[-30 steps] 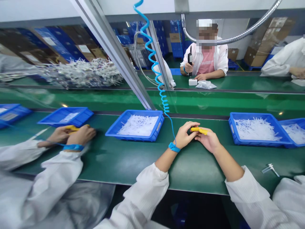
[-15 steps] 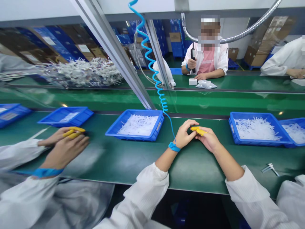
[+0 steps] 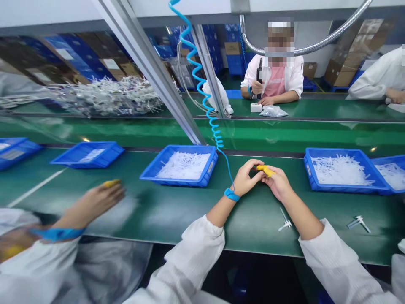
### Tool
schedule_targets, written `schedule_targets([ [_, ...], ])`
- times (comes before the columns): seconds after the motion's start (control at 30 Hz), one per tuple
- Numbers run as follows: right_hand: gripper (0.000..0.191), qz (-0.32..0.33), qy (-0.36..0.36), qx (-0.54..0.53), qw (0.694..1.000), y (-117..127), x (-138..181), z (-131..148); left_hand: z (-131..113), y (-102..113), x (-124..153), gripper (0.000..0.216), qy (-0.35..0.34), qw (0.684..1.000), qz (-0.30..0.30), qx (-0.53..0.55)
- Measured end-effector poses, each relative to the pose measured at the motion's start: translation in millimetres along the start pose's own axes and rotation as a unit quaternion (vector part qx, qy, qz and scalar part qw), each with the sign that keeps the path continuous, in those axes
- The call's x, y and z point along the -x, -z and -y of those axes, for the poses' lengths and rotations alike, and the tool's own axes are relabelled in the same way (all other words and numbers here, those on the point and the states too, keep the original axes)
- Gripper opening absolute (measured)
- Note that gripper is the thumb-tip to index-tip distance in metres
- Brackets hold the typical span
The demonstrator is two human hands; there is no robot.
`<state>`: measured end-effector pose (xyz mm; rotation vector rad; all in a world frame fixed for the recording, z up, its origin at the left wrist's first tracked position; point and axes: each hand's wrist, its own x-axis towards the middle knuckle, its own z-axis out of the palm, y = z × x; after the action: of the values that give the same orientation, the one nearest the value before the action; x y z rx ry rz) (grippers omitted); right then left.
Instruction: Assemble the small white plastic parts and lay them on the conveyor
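The left fingers (image 3: 255, 165) are closed in a pinch on the yellow cot (image 3: 265, 170) that covers a fingertip of the right hand (image 3: 279, 185). The cot sits above the table (image 3: 177, 211), about midway between its near and far edges. The right fingers are curled inward. Whether they grip anything small cannot be told, as the spot where the hands meet is hidden. The left hand (image 3: 246, 180) touches the right, and both are raised a little off the table.

A blue wrist strap (image 3: 231, 194) circles the left wrist, and a coiled blue cord (image 3: 202, 90) climbs from it out of the top of the view. A small white part (image 3: 284, 221) lies on the table just beside the right forearm, toward the near edge. A second part (image 3: 357, 222) lies well to the right of it.

The middle tray (image 3: 177, 181), blue and holding white parts, stands near the left hand toward the far edge. The right tray (image 3: 344, 188) holds the same kind of parts, and the left tray (image 3: 68, 162) stands well apart to the left.

At the near left, a co-worker's hand (image 3: 101, 199), blurred, hovers over the table with a co-worker's cot (image 3: 111, 183) on one fingertip. Another person (image 3: 275, 80) sits across the line.
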<state>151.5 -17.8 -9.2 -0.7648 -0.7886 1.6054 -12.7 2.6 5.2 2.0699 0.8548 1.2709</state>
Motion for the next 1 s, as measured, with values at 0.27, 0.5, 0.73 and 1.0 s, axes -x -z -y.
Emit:
schedule_targets([
  [0.27,0.025,-0.027,0.014,-0.04,0.999,3.9,-2.4,4.7,3.3,-1.3,0.9,0.024,0.021,1.0,-0.016,0.016],
  [0.5,0.018,-0.068,0.035,-0.092,0.993,8.1,-5.3,8.2,-23.9,3.6,2.7,0.019,0.01,0.994,0.104,0.012],
  [0.73,0.015,-0.085,0.012,-0.118,0.989,12.7,-17.0,5.6,-56.0,-20.9,14.0,0.018,-0.104,0.901,0.408,0.101],
  [1.0,0.02,-0.084,-0.002,-0.139,0.987,13.7,-17.5,8.7,-43.1,-29.6,19.7,0.024,-0.116,0.872,0.476,0.007],
])
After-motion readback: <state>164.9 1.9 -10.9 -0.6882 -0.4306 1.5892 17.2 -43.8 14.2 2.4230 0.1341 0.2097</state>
